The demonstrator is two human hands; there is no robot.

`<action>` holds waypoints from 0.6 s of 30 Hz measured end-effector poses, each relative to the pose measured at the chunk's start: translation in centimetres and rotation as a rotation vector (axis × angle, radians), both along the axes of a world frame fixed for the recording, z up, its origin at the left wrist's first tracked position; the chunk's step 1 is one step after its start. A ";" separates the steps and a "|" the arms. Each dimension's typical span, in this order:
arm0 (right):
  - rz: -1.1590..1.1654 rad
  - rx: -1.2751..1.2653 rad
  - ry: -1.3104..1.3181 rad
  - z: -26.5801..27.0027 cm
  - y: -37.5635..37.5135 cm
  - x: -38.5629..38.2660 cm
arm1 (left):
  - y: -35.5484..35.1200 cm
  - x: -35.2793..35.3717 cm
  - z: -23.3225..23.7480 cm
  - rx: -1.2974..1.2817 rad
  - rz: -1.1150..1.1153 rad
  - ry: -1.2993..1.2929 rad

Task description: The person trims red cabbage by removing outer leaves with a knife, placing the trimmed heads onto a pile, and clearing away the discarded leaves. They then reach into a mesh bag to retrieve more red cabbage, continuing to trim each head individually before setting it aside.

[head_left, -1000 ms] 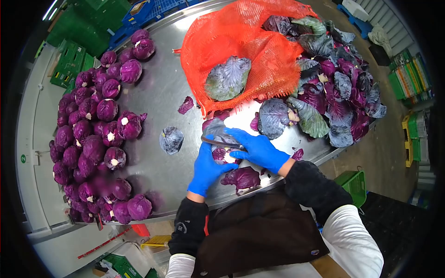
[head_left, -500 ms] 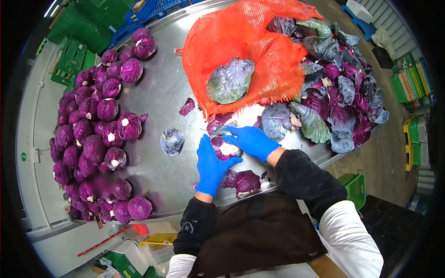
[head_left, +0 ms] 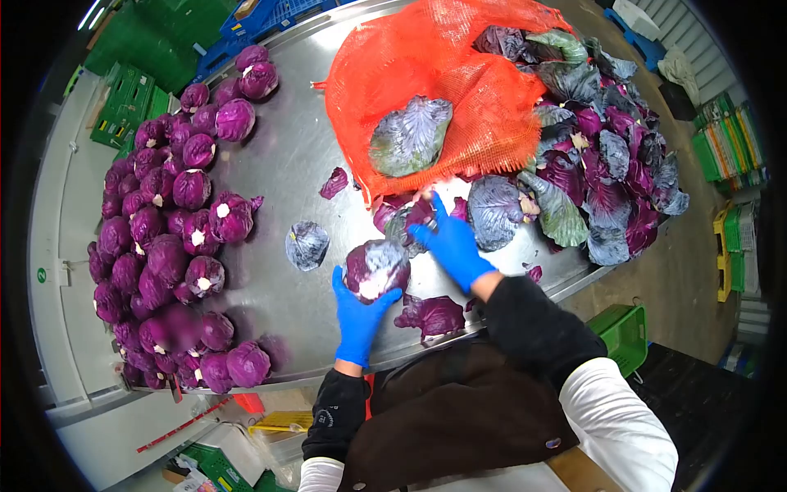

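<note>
My left hand (head_left: 358,321), in a blue glove, is wrapped round the lower left side of a red cabbage (head_left: 379,266). A pale cut stem faces me, and a greyish outer leaf still covers part of the head. Up and to the right of it, my gloved right hand (head_left: 452,248) has a dark purple cabbage leaf (head_left: 420,211) between thumb and fingers, over other loose leaves. Torn purple leaves (head_left: 433,316) lie at the table's near edge. A smaller grey-purple cabbage (head_left: 307,245) sits left of the held one, and another greyish cabbage (head_left: 494,211) is right of my right hand.
Many red cabbages (head_left: 168,261) crowd the left of the metal table (head_left: 287,172). An orange net sack (head_left: 369,82) with a loose leaf (head_left: 411,135) on it lies at the back. Stripped leaves (head_left: 607,209) are heaped on the right. A green crate (head_left: 619,338) stands below the right edge.
My right hand has pulled away from the cabbage, up and to the right, with a leaf. My left hand has moved slightly down and left, the cabbage now more exposed.
</note>
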State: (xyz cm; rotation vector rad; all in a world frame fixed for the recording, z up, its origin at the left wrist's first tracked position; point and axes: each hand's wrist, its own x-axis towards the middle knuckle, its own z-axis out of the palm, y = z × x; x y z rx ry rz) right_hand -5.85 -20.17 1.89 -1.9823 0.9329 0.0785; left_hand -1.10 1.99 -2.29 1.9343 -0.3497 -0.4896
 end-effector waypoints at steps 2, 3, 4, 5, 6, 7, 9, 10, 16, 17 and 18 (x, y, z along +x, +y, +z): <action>0.158 0.054 -0.471 -2.1 3.1 -1.8 | -0.8 0.1 1.0 0.020 0.015 0.027; 0.284 0.045 -0.450 -1.7 3.4 -2.2 | -1.2 0.3 2.6 0.015 0.019 0.027; 0.283 0.044 -0.449 -1.8 3.1 -2.2 | -1.8 0.8 4.8 0.215 -0.124 -0.329; 0.319 -0.007 -0.481 -2.1 2.4 -2.0 | -2.5 1.4 5.8 0.415 -0.267 -0.685; 0.354 -0.057 -0.514 -2.3 1.8 -1.6 | -3.4 2.2 5.3 0.406 -0.297 -0.805; 0.342 -0.052 -0.512 -1.3 1.4 -1.5 | -3.9 2.5 4.7 0.408 -0.310 -0.804; 0.291 -0.129 -0.205 0.9 0.0 -1.3 | -5.2 2.7 3.8 0.273 -0.329 -0.356; 0.278 -0.250 -0.156 0.0 -0.3 -1.4 | -5.7 2.7 3.5 0.294 -0.287 -0.429; 0.405 -0.436 -0.016 0.4 2.5 -2.1 | -6.9 3.4 4.6 0.309 -0.311 -0.262; 0.410 -0.430 0.032 0.5 2.7 -1.9 | -6.9 3.4 4.5 0.310 -0.310 -0.262; 0.413 -0.429 0.033 0.2 2.6 -1.6 | -6.9 3.4 4.4 0.311 -0.309 -0.297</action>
